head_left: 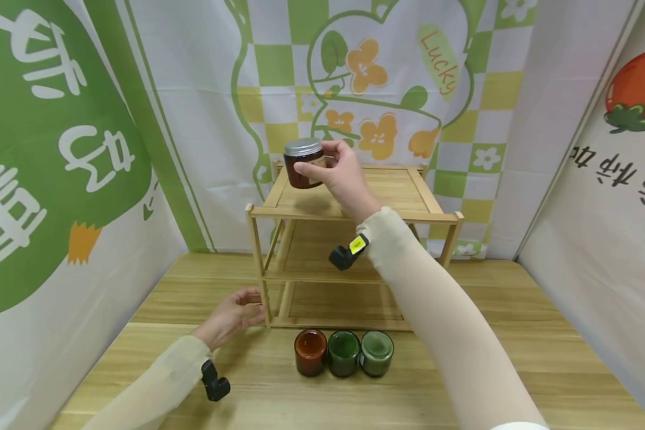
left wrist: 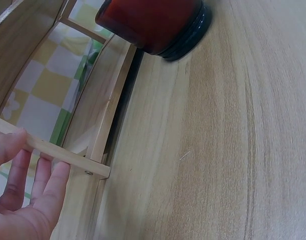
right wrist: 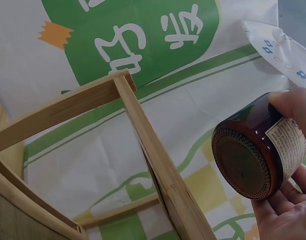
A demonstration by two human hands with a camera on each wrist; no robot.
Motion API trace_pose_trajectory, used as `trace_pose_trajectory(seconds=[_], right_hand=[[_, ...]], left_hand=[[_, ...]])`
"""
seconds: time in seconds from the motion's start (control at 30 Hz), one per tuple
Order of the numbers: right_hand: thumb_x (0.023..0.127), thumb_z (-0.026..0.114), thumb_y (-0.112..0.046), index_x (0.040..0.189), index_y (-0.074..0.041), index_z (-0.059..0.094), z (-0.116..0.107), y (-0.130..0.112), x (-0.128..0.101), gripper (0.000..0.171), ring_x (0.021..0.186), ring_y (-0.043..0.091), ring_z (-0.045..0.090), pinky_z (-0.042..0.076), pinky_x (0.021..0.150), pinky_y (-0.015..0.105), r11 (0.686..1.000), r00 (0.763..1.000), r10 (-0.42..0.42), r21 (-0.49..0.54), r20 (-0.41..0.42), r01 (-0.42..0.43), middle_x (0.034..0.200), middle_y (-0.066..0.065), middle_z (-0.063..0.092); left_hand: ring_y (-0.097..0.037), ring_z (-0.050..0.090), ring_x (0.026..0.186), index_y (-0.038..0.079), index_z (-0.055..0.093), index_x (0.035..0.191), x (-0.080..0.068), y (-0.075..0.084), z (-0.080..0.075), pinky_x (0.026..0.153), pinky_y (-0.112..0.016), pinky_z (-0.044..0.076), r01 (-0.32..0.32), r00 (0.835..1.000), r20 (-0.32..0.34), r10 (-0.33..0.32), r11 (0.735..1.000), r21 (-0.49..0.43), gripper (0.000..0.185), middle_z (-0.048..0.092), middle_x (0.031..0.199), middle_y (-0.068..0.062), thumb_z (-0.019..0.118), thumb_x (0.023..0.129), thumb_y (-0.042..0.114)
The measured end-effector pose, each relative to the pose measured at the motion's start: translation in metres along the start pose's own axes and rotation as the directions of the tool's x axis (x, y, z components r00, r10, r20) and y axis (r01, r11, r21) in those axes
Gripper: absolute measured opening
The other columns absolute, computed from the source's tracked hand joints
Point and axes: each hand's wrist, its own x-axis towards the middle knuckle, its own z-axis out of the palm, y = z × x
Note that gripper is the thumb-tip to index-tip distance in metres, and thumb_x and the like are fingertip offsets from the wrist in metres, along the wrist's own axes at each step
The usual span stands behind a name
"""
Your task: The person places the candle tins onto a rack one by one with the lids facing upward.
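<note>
Right hand (head_left: 344, 173) grips a brown jar (head_left: 304, 164) with a grey lid, thumb in front, fingers wrapped behind, holding it in the air just above the top tier of the wooden rack (head_left: 355, 209), near its back left corner. Jar is upright, base looks clear of the shelf surface, though the wrist view cannot settle how far. Right wrist view shows the jar's ribbed underside and paper label, fingers curled round the side.

Left hand (head_left: 231, 313) rests on the rack's front left leg near the bottom, fingers lightly curled round the thin post and bracing it; it carries nothing else.

Risks, as a judgement: the jar sits close to the left rail, so lowering it off-centre could catch the base on the rim and tip it, or let it drop to the counter (head_left: 462, 382). The grip is from the side only, so smooth glass could slip. The rack looks light; a hard set-down could rock it if the left hand lets go.

Three open-topped jars stand in a row on the counter in front of the rack: red jar (head_left: 310, 352), dark green jar (head_left: 343, 353), pale green jar (head_left: 377, 352), touching or nearly so.
</note>
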Motion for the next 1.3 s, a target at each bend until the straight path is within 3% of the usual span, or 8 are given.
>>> trace_pose_trajectory(seconds=[0.97, 1.3], right_hand=[[0.081, 0.079, -0.014, 0.128, -0.005, 0.046, 0.0071, 0.0059, 0.0007, 0.058, 0.092, 0.013, 0.051, 0.048, 0.077, 0.022, 0.997, 1.000, 0.025, -0.070, 0.013, -0.024, 0.125, 0.008, 0.054], [0.081, 0.079, -0.015, 0.128, -0.004, 0.044, 0.0077, 0.0059, -0.0001, 0.060, 0.103, 0.017, 0.053, 0.048, 0.087, 0.027, 0.994, 0.999, 0.037, -0.101, 0.024, -0.035, 0.128, 0.008, 0.051]], left_hand=[[-0.016, 0.058, 0.101, 0.001, 0.047, 0.126, -0.0020, 0.0013, 0.0023, 0.092, -0.029, 0.056, -0.013, 1.000, 0.018, 0.013, 1.000, 0.002, 0.035, 0.050, 0.117, -0.007, 0.055, 0.093, -0.006], [-0.016, 0.059, 0.100, 0.000, 0.045, 0.128, -0.0004, 0.0009, 0.0013, 0.091, -0.029, 0.056, 0.000, 1.000, -0.007, 0.000, 1.000, 0.002, 0.038, 0.050, 0.117, -0.008, 0.054, 0.092, -0.008]])
